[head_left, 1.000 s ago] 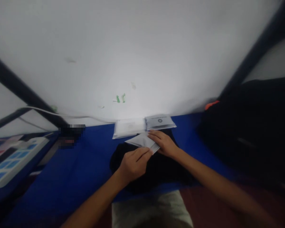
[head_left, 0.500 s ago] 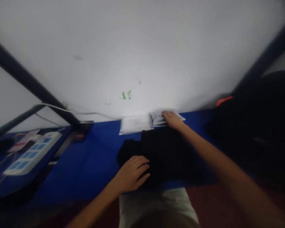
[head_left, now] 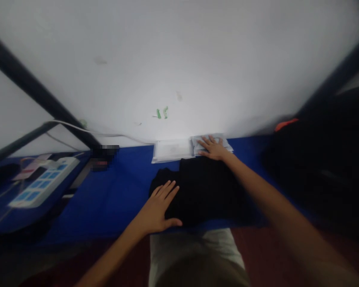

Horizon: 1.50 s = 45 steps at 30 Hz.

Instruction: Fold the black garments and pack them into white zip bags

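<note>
My left hand (head_left: 161, 207) rests with spread fingers on the left part of a folded black cloth (head_left: 208, 191), which looks like a garment. Against the wall, my right hand (head_left: 212, 148) lies flat with its fingers fanned out over a stack of greyish plastic packets (head_left: 199, 140). Just left of that stack is another pile of flat white packets (head_left: 172, 150). The black cloth lies directly in front of both piles, and its folds are too dark to make out.
A white power strip (head_left: 44, 182) with blue sockets sits at the left, among cables. A large black heap (head_left: 320, 159) with an orange bit rises at the right. The blue tabletop (head_left: 119, 195) meets a white wall (head_left: 197, 59) behind. Dark metal bars (head_left: 42, 89) slant at the sides.
My left hand has opened wider and shifted left and slightly up on the black cloth. My right hand has spread its fingers flat on the packets. The view has tilted slightly.
</note>
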Available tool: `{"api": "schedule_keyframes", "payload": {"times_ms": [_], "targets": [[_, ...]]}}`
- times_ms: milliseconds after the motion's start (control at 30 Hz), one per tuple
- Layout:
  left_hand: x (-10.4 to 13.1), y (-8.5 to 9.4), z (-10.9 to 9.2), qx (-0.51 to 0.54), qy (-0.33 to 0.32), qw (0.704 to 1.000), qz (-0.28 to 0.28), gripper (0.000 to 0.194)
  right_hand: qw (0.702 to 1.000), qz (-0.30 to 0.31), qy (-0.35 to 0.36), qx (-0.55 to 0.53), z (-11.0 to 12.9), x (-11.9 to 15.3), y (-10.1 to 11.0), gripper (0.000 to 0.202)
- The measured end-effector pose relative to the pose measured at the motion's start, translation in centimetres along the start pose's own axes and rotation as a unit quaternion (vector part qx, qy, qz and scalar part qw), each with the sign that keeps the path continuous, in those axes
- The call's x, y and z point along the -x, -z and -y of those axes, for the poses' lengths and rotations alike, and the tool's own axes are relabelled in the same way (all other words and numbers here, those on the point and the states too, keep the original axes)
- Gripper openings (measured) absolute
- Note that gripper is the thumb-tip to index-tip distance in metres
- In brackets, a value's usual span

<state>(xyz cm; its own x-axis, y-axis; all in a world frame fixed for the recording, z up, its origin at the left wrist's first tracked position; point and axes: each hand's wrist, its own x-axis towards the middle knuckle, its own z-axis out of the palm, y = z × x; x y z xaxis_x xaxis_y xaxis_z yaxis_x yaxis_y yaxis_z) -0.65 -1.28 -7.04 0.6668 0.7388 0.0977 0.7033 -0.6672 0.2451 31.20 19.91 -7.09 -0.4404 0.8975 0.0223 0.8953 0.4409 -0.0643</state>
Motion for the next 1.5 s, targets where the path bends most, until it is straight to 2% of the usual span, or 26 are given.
{"api": "schedule_keyframes", "payload": {"times_ms": [67, 133, 167, 200, 267, 333, 367, 467, 567, 667, 767, 833, 933, 1000, 1100, 1200, 1267, 1333, 1433, 1500], "targets": [[0.4, 0.6, -0.4, 0.010, -0.028, 1.000, -0.009, 0.095, 0.998, -0.058, 0.002, -0.012, 1.1, 1.3, 0.7, 0.086], [0.8, 1.2, -0.8, 0.021, -0.059, 0.998, -0.021, 0.073, 0.992, -0.122, 0.024, -0.034, 3.3, 3.8, 1.6, 0.088], [1.0, 1.4, -1.0, 0.026, -0.075, 0.997, -0.025, 0.058, 0.988, -0.129, 0.056, -0.057, 4.6, 5.5, 2.0, 0.085], [1.2, 1.7, -1.1, 0.030, -0.089, 0.995, -0.025, 0.043, 0.984, -0.125, 0.092, -0.088, 6.1, 7.3, 2.3, 0.080], [1.4, 2.0, -1.2, 0.034, -0.113, 0.993, -0.019, 0.020, 0.971, -0.067, 0.177, -0.145, 8.8, 11.4, 2.7, 0.069], [1.6, 2.2, -1.2, 0.036, -0.124, 0.992, -0.011, 0.012, 0.963, -0.008, 0.212, -0.163, 10.6, 15.1, 2.6, 0.067], [1.7, 2.3, -1.1, 0.039, -0.123, 0.992, -0.010, 0.013, 0.966, 0.006, 0.205, -0.156, 11.0, 16.7, 2.4, 0.069], [2.0, 2.6, -0.9, 0.069, -0.106, 0.992, -0.022, 0.016, 0.980, 0.016, 0.152, -0.131, 10.3, 20.2, 1.9, 0.066], [2.2, 2.7, -0.5, 0.124, -0.081, 0.988, -0.043, 0.014, 0.986, 0.013, 0.094, -0.136, 8.0, 22.4, 2.0, 0.047], [2.1, 2.5, 0.0, 0.168, -0.058, 0.983, -0.055, 0.009, 0.980, 0.037, 0.061, -0.184, 5.7, 24.0, 2.7, 0.024], [1.9, 2.3, 0.5, 0.202, -0.039, 0.976, -0.075, 0.008, 0.966, 0.053, 0.029, -0.251, 4.2, 25.0, 3.4, 0.011], [1.9, 2.2, 0.7, 0.229, -0.025, 0.969, -0.086, 0.010, 0.954, 0.058, 0.006, -0.295, 3.6, 25.4, 3.8, 0.004], [1.8, 2.5, 1.0, 0.249, -0.011, 0.964, -0.089, 0.011, 0.936, 0.059, -0.021, -0.345, 3.0, 25.3, 4.5, 0.012], [1.5, 2.8, 1.3, 0.234, 0.006, 0.967, -0.099, 0.013, 0.930, 0.031, -0.036, -0.364, 2.5, 24.5, 4.7, 0.015], [-0.1, 3.0, 2.0, 0.187, 0.069, 0.971, -0.134, 0.018, 0.916, -0.041, -0.061, -0.395, 1.3, 22.1, 4.2, 0.021], [-2.9, 2.7, 3.2, 0.134, 0.143, 0.966, -0.169, 0.025, 0.897, -0.094, -0.094, -0.422, -0.2, 18.5, 2.6, 0.025], [-4.8, 2.4, 4.1, 0.091, 0.181, 0.967, -0.156, 0.028, 0.904, -0.116, -0.101, -0.399, -0.9, 16.0, 1.5, 0.024], [-6.4, 2.2, 4.8, 0.027, 0.204, 0.974, -0.094, 0.028, 0.931, -0.113, -0.099, -0.332, -1.4, 14.1, 0.7, 0.022], [-7.8, 2.2, 4.9, -0.066, 0.207, 0.976, -0.005, 0.024, 0.967, -0.077, -0.096, -0.222, -1.6, 12.7, 0.5, 0.022], [-8.6, 2.2, 4.5, -0.102, 0.202, 0.974, -0.015, 0.026, 0.978, -0.071, -0.094, -0.170, -1.3, 12.3, 0.7, 0.032]]}}
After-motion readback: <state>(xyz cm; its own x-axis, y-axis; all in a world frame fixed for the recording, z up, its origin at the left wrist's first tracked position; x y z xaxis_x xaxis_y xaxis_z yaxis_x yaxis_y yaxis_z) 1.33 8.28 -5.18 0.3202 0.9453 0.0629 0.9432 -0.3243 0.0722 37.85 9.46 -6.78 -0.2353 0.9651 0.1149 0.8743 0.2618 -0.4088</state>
